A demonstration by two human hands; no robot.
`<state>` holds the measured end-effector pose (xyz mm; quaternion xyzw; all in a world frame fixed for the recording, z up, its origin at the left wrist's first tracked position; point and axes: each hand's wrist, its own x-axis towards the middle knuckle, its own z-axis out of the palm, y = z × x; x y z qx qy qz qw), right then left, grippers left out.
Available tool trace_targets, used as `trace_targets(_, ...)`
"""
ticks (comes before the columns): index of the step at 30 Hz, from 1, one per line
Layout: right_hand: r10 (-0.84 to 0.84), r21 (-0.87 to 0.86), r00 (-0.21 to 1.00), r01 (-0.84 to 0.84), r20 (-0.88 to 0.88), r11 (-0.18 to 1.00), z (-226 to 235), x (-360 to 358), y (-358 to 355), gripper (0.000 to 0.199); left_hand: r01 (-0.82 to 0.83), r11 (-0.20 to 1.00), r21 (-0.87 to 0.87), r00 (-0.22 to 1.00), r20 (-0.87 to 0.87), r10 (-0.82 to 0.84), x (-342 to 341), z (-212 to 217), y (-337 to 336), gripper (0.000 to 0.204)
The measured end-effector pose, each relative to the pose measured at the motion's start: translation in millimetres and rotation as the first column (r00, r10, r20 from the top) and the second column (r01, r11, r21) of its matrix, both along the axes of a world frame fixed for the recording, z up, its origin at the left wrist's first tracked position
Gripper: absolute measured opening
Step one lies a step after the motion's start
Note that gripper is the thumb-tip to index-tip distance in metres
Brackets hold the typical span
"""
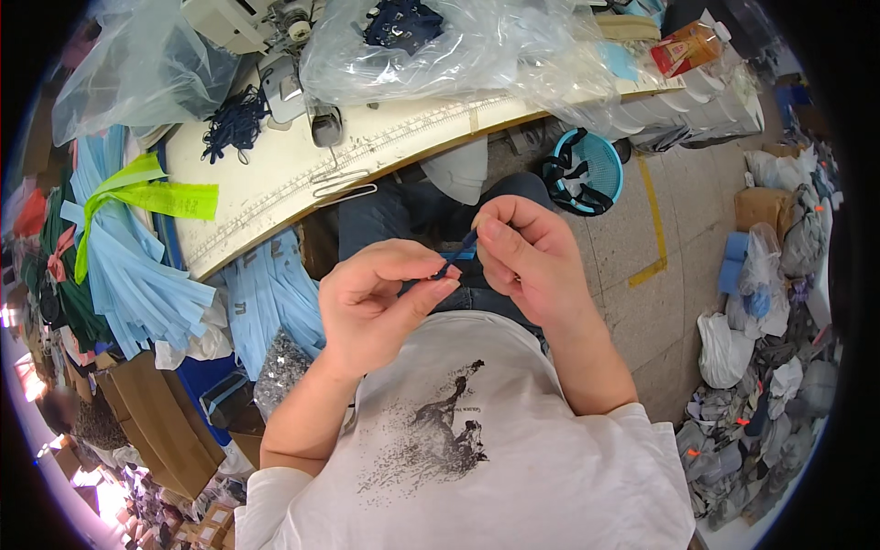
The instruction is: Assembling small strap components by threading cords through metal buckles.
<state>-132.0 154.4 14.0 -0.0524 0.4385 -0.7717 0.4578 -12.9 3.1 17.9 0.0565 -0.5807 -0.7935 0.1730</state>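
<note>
A short, narrow dark blue fabric strap (pixel 467 242) is stretched between my two hands, above my lap. My left hand (pixel 367 298) pinches its lower end between thumb and fingertips. Its upper end is pinched by my right hand (pixel 532 257), set slightly higher, with the other fingers curled in. What exactly lies under the fingertips is hidden. On the table beyond, a tangled heap of similar dark blue straps (pixel 235 122) lies left of the sewing machine's foot area (pixel 282 89). More dark blue pieces (pixel 403 25) sit on a clear plastic bag.
The white sewing table (pixel 229 215) has its edge close beyond my hands. Light blue fabric strips (pixel 137 247) and a bright green strip (pixel 174 197) hang at the left. A turquoise basket (pixel 600 174) stands right of my knees. Bags and fabric piles (pixel 779 394) line the far right.
</note>
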Motion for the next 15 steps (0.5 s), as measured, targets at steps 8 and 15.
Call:
trace_targets(8, 0.022, 0.041, 1.000, -0.021, -0.012, 0.999, 2.7, -2.8, -6.6, 0.013, 0.053, 0.989, 0.139, 0.998, -0.045, -0.047, 3.0, -1.5, -0.1, 0.021)
trace_targets(15, 0.137, 0.092, 0.979, -0.124, -0.151, 0.988, 28.4, -13.5, -30.2, 0.015, 0.038, 0.965, 0.259, 0.994, -0.107, -0.010, 6.3, -1.6, -10.4, 0.019)
